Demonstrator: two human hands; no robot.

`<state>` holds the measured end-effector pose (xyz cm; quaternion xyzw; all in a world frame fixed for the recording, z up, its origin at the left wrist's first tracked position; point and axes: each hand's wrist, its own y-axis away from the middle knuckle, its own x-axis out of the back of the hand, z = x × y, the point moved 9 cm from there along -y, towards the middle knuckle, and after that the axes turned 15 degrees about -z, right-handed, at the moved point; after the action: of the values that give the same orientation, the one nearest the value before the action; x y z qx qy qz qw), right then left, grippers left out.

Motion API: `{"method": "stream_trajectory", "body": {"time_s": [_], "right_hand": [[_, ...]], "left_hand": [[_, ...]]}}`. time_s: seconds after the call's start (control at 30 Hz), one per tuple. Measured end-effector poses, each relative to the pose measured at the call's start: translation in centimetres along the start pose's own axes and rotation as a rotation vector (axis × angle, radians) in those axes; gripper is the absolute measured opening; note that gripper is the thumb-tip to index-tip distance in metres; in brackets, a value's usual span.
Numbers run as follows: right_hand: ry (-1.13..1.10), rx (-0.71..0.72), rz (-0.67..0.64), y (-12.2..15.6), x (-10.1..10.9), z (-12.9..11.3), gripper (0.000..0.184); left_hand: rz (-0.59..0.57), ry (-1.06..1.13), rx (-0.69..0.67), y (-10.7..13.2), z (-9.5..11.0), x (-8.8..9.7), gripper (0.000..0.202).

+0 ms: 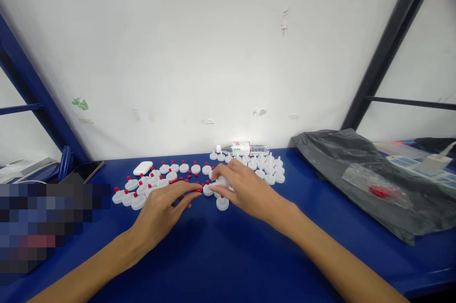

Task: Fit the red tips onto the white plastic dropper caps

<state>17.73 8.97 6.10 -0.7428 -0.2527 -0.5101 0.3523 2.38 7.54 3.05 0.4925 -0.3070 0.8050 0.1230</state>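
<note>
My right hand (242,189) grips a white nozzle cap (223,181) between thumb and fingers, partly hidden by them. Just left of it, my left hand (164,208) is closed in a pinch, with a small red tip cap (200,188) at its fingertips. More loose red tip caps (181,179) lie behind the left fingers. White nozzle caps with red tips on them (138,201) spread out at the left, and another such cap (223,203) stands below my right hand. White nozzle caps without red tips (270,179) are grouped to the right, behind my right hand.
A clear plastic bottle (245,148) lies along the wall. A white rounded case (143,168) is at the back left, near a dark phone-like slab (85,171). On the right, a grey plastic bag (327,165) bears a clear bag of red pieces (383,192). The table (221,260) is blue.
</note>
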Motion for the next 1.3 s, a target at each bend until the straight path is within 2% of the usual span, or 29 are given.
{"method": "stream_trajectory", "body": {"time_s": [0.1,0.2,0.33,0.47,0.67,0.97,1.3], "right_hand": [[0.018,0.055,-0.062,-0.1,-1.1,-1.7,0.024],[0.037,0.06,-0.06,-0.1,-1.3,-2.2,0.029],[0.044,0.057,-0.049,-0.1,-1.4,-2.3,0.029],[0.036,0.098,-0.072,-0.1,-1.6,-2.6,0.029],[0.081,0.14,-0.056,0.1,-1.3,-3.0,0.041],[0.257,0.114,0.008,0.0,-1.6,-3.3,0.054],[0.1,0.108,-0.08,-0.2,-2.6,-3.0,0.053]], "left_hand": [[0.044,-0.041,-0.132,0.3,1.5,0.6,0.017],[0.035,-0.092,-0.245,0.5,2.4,0.5,0.017],[0.011,-0.16,-0.316,0.7,2.9,0.0,0.019],[0.009,-0.156,-0.279,0.6,3.1,0.0,0.017],[0.037,-0.116,-0.209,0.5,3.0,0.3,0.015],[0.094,-0.136,-0.264,0.5,3.0,1.0,0.013],[0.116,-0.116,-0.218,0.4,2.3,1.1,0.015]]}}
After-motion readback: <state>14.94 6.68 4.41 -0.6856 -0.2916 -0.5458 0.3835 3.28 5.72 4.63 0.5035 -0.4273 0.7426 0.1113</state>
